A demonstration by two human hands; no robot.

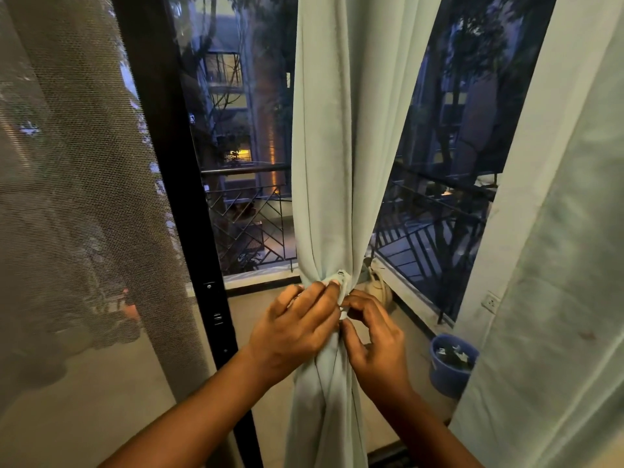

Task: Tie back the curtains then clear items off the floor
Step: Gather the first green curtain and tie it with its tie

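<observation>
Both hands (337, 329) pinch curtain (332, 163) tie; blue bucket (450, 366) holds scraps.

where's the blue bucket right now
In the head view the blue bucket sits low on the right, on the balcony floor by the railing, between the gathered curtain and the pale curtain at the right edge, beyond the right hand.
</observation>
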